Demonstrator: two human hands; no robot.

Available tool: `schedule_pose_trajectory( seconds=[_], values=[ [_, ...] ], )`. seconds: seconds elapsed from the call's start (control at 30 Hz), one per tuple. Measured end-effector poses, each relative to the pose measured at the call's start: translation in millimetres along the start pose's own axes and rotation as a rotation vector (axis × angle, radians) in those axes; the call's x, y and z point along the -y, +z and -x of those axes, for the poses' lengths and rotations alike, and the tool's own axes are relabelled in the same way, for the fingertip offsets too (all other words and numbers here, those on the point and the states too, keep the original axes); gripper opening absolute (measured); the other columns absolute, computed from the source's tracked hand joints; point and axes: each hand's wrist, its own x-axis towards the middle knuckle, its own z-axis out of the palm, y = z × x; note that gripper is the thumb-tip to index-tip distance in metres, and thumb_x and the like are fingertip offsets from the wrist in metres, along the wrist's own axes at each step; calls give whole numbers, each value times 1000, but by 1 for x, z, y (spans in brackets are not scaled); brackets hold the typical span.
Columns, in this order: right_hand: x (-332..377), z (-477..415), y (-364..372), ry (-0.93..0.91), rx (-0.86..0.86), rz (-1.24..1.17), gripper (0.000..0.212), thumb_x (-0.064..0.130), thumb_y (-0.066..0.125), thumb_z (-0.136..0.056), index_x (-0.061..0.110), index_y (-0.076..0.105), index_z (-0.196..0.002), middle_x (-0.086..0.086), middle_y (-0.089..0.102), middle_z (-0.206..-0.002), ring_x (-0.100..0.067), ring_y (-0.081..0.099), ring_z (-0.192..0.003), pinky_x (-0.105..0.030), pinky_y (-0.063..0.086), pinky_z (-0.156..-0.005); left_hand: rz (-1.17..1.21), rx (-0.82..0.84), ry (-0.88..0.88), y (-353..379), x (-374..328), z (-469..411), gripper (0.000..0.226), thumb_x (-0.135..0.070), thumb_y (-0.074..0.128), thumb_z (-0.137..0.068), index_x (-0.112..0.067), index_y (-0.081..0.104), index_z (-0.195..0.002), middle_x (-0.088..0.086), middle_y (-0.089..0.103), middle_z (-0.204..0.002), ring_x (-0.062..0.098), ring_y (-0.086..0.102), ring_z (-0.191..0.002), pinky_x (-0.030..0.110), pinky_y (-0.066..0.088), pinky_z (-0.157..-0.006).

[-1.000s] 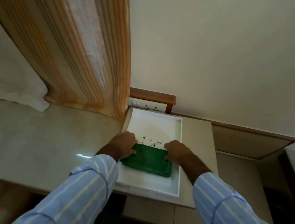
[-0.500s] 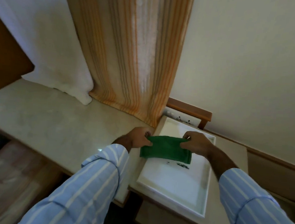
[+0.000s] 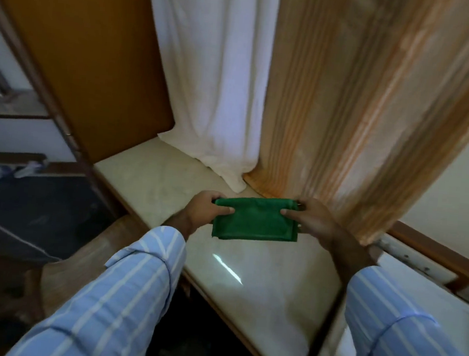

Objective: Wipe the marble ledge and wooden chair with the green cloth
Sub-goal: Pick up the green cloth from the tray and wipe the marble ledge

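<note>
Fingers (image 3: 226, 209) of the left hand (image 3: 208, 208) and right hand (image 3: 313, 220) pinch the folded green cloth (image 3: 255, 219) by its ends, above the marble ledge (image 3: 262, 268). Wiping seems about to begin; next, press it flat. Curtains (image 3: 332, 115) crowd behind the cloth; bare marble lies toward the person.

white tray (image 3: 334, 354) cut off by the right and bottom edges, half hidden under the right sleeve (image 3: 412, 335) (whole frame smeared by motion blur).
</note>
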Motion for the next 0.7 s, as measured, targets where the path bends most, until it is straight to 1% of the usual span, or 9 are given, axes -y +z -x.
schedule_pose_trajectory(
  seconds=[0.07,0.1,0.23,0.33,0.43,0.5,0.6,0.63,0.7],
  values=[
    [8,-14,39,-8,51,-25,21,8,72,-97,4,67,-118,-21,74,-121,-29,74,-105,-45,65,-86,62,-32,-51,-30,22,1,17,-8,75,-88,-1,68,-101,16,69,-94,23,70,-79,29,61,-60],
    [11,-22,57,-10,69,-29,25,7,73,-97,2,67,-120,-21,74,-121,-32,74,-108,-50,65,-92,73,-55,-75,-44,33,1,19,-8,75,-88,1,68,-103,17,69,-95,24,70,-80,30,60,-59],
    [16,-56,110,-8,156,17,35,2,78,-91,-1,67,-125,-21,72,-120,-34,74,-111,-52,65,-94,64,-163,-124,-81,78,-3,17,-12,79,-85,-4,70,-97,22,74,-96,36,74,-88,41,62,-69],
    [14,-85,139,39,209,37,43,-3,81,-87,-1,66,-127,-22,71,-119,-37,73,-111,-55,63,-96,22,-247,-133,-97,109,-12,16,-16,83,-81,-11,71,-89,16,77,-89,33,75,-85,37,61,-69],
    [5,-113,165,103,239,5,38,-6,79,-86,-1,66,-122,-26,71,-120,-38,74,-110,-55,63,-98,11,-285,-162,-107,134,-30,18,-17,85,-78,-13,70,-88,8,76,-84,27,75,-81,36,61,-70],
    [-4,-133,181,152,243,-32,36,-8,79,-86,-4,66,-119,-29,72,-120,-36,76,-103,-46,66,-87,-8,-315,-182,-112,148,-46,22,-16,85,-79,-9,70,-93,7,74,-86,25,73,-81,36,61,-71],
    [-17,-166,203,239,227,-53,37,-6,82,-84,-8,65,-117,-33,72,-118,-33,77,-88,-32,66,-64,-58,-370,-215,-118,169,-77,22,-13,80,-83,-9,68,-101,0,69,-88,19,67,-82,17,51,-61],
    [-24,-179,212,268,222,-63,36,-6,83,-83,-9,65,-114,-35,72,-117,-36,78,-89,-36,68,-67,-88,-373,-233,-120,177,-91,22,-11,77,-86,-10,67,-105,0,68,-92,19,66,-86,15,47,-61],
    [-36,-203,229,303,195,-56,28,-4,85,-82,-2,66,-102,-35,73,-115,-45,77,-100,-52,67,-84,-147,-356,-274,-122,191,-115,24,-10,69,-91,-12,64,-114,3,67,-104,23,65,-98,21,45,-70]
  ],
)
